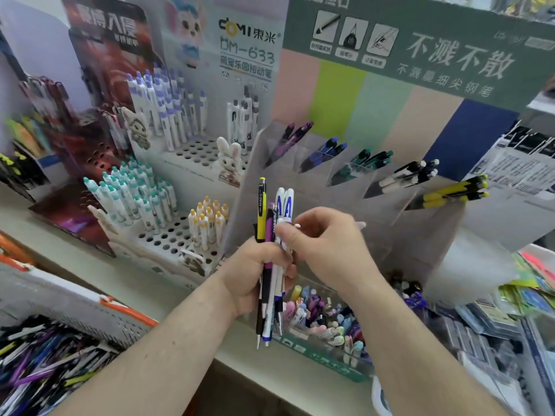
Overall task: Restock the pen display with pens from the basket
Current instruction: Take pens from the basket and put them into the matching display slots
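Note:
My left hand [255,271] grips an upright bunch of pens [271,223] in front of the display: a yellow one, a purple one and white-and-blue ones. My right hand [324,238] pinches one white-and-blue pen in that bunch near its top. Behind the hands stands the clear acrylic pen display [375,211], with slanted pockets holding purple pens [289,139], blue pens [326,151], green pens [365,163], black-and-white pens [408,175] and yellow pens [456,192]. The basket [120,307], white mesh with orange handles, sits at the lower left full of mixed pens.
White peg-hole racks [180,235] with teal, purple and yellow capped pens stand on the shelf to the left. A green-edged tray of small erasers [324,319] lies under my right hand. Packaged stationery [492,322] crowds the right side.

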### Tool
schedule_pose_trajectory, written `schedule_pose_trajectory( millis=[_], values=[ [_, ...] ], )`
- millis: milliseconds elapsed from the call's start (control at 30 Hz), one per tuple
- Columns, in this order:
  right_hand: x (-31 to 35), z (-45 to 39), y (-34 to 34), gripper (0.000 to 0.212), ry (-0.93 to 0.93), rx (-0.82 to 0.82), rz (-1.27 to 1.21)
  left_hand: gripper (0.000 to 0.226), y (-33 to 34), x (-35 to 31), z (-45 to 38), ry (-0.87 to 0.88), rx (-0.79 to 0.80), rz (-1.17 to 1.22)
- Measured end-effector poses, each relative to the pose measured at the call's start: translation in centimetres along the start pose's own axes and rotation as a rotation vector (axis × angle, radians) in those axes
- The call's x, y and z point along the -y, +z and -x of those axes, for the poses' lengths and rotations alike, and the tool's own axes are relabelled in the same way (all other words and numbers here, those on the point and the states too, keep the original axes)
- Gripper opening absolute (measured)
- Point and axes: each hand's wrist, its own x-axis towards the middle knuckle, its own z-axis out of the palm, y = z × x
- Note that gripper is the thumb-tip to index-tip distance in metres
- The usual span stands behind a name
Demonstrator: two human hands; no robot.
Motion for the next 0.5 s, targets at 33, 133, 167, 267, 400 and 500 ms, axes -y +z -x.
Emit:
schedule_pose_trajectory(
  millis=[33,133,167,267,400,500],
  values=[
    [0.1,0.1,0.5,0.026,0.013,0.029,-0.056,0.021,-0.1,0.0,0.1,0.004,-0.005,-0.005],
    [-0.4,0.2,1.5,0.019,-0.009,-0.022,-0.113,0.019,-0.7,0.0,0.3,0.01,-0.043,-0.019],
    [-0.7,0.3,1.7,0.017,-0.028,-0.046,-0.098,0.019,-0.9,0.0,0.3,0.011,-0.063,-0.02],
    [-0.8,0.6,2.0,0.015,-0.09,-0.104,-0.063,0.015,-1.1,0.1,0.3,0.0,-0.136,-0.009],
    [-0.6,1.3,0.8,0.014,-0.178,-0.34,-0.146,0.021,-1.4,-0.7,0.1,-0.025,-0.309,-0.055],
    [-0.5,1.5,-0.7,0.015,-0.14,-0.591,-0.479,0.027,-2.3,-1.3,-0.3,0.008,-0.409,0.05]
  ],
)
